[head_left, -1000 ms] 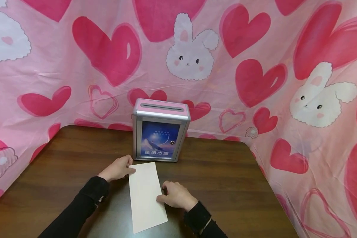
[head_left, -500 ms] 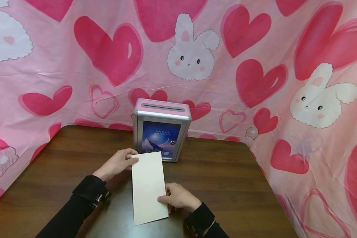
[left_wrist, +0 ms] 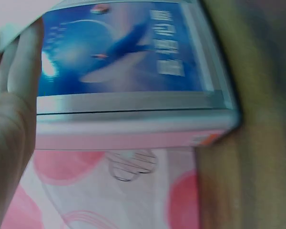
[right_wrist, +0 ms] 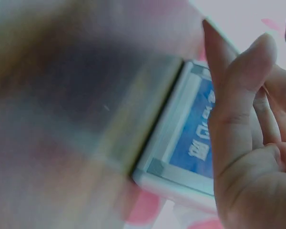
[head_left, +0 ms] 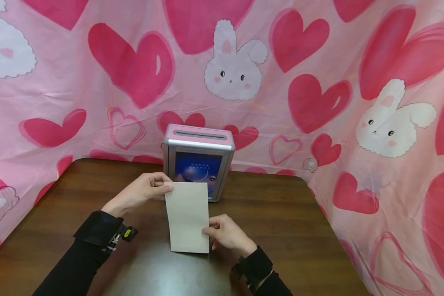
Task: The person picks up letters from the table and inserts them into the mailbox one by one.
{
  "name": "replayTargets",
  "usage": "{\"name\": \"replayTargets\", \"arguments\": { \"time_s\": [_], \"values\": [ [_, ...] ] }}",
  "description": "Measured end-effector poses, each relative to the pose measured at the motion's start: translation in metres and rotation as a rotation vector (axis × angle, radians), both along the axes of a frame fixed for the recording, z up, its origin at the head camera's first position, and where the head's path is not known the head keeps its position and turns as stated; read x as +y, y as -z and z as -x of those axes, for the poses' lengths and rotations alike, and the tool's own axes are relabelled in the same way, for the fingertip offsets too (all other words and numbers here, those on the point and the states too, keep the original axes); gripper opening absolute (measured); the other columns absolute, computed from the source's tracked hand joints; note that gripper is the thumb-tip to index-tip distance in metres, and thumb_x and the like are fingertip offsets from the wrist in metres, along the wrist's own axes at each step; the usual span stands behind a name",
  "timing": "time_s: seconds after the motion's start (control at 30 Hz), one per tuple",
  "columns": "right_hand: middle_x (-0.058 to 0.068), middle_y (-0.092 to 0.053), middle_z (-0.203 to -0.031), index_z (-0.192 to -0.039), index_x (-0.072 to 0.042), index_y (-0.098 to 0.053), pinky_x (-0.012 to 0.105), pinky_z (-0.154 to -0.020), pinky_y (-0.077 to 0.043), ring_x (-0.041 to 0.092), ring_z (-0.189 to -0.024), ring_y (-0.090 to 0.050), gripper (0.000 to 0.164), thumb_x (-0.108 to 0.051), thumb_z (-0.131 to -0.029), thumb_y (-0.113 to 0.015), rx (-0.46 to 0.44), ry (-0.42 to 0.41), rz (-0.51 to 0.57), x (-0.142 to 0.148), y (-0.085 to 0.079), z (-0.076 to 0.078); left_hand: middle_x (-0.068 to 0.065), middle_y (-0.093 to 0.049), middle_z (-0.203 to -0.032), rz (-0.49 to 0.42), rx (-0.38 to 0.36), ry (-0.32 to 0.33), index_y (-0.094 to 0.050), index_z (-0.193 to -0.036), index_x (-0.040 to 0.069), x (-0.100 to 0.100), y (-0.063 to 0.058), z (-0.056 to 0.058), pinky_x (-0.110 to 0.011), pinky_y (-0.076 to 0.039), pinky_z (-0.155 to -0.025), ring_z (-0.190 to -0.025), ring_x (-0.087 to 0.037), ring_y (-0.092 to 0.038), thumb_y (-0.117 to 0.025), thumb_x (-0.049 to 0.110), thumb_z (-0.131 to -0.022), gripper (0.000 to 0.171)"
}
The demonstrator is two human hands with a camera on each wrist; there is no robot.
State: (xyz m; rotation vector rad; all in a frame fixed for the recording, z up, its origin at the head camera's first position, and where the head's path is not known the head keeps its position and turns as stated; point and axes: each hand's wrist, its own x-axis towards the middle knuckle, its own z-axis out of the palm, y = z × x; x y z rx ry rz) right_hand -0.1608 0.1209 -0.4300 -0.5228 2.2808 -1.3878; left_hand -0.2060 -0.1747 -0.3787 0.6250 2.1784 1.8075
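Note:
A plain cream envelope-like sheet of paper (head_left: 188, 218) is held up in front of the box, its face tilted toward the head camera. My left hand (head_left: 142, 191) pinches its upper left corner between thumb and fingers. At the lower right edge, my right hand (head_left: 229, 234) pinches it the same way. Behind the paper stands a silver-framed box (head_left: 227, 172) with a pink top and a long slot (head_left: 200, 135) in it. The paper covers the lower part of the box's blue whale picture (left_wrist: 119, 47). In the right wrist view the box (right_wrist: 176, 124) is partly hidden by my hand.
The box stands upright near the back of a dark brown wooden table (head_left: 281, 230). Right behind the table hangs a pink cloth (head_left: 192, 90) printed with hearts and rabbits. A round lock (head_left: 212, 178) sits on the box's front door.
Both hands have lifted the paper off the table and tilted it more upright. Its top edge has risen in front of the box's picture.

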Motion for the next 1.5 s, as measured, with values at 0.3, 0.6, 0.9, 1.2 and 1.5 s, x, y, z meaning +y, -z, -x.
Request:
{"name": "replayTargets", "arguments": {
  "time_s": [0.3, 0.6, 0.9, 1.2, 1.5],
  "values": [
    [0.010, -0.073, -0.085, -0.098, -0.010, -0.076, 0.022, -0.051, -0.048, 0.008, -0.058, -0.057, 0.017, -0.015, -0.093, -0.061, 0.312, 0.071, -0.025, 0.007, -0.036, 0.015, -0.002, -0.075, -0.094, -0.042, 0.127, 0.256, -0.074, -0.099, 0.006, 0.002, -0.046, -0.015, -0.041, -0.055, -0.076, -0.089, -0.029, -0.062, -0.062, 0.001, -0.089, 0.017],
    [0.010, -0.075, -0.098, -0.111, -0.010, -0.074, 0.021, -0.049, -0.033, 0.013, -0.058, -0.043, 0.022, -0.012, -0.091, -0.063, 0.491, 0.171, 0.036, 0.012, -0.085, 0.022, -0.015, -0.072, -0.111, -0.053, 0.257, 0.568, -0.073, -0.103, -0.002, 0.018, -0.088, -0.032, -0.048, -0.052, -0.089, -0.107, -0.034, -0.059, -0.063, -0.007, -0.085, 0.021],
    [0.014, -0.067, -0.121, -0.114, 0.000, -0.070, 0.044, -0.090, -0.054, 0.015, -0.112, -0.059, 0.027, -0.004, -0.088, -0.064, 0.686, 0.099, 0.204, 0.018, -0.136, 0.029, -0.010, -0.071, -0.113, 0.101, 0.345, 0.541, -0.076, -0.101, 0.006, 0.030, -0.138, -0.055, -0.031, -0.059, -0.075, -0.106, -0.023, -0.062, -0.073, 0.006, -0.080, 0.021],
    [0.020, -0.065, -0.123, -0.113, 0.005, -0.069, 0.049, -0.093, -0.052, 0.018, -0.120, -0.054, 0.026, 0.000, -0.088, -0.063, 0.750, 0.086, 0.262, 0.009, -0.163, 0.051, -0.012, -0.070, -0.114, 0.193, 0.472, 0.495, -0.076, -0.104, 0.006, 0.032, -0.158, -0.052, -0.026, -0.059, -0.069, -0.106, -0.017, -0.062, -0.073, 0.018, -0.081, 0.026],
    [0.024, -0.068, -0.111, -0.116, 0.007, -0.066, 0.015, -0.061, -0.054, 0.021, -0.085, -0.062, 0.027, 0.000, -0.092, -0.059, 0.647, 0.117, 0.242, -0.008, -0.184, 0.071, -0.008, -0.070, -0.117, 0.208, 0.453, 0.343, -0.075, -0.107, 0.007, 0.023, -0.182, -0.027, -0.029, -0.058, -0.079, -0.109, -0.020, -0.058, -0.073, 0.011, -0.081, 0.026]
  ]
}}
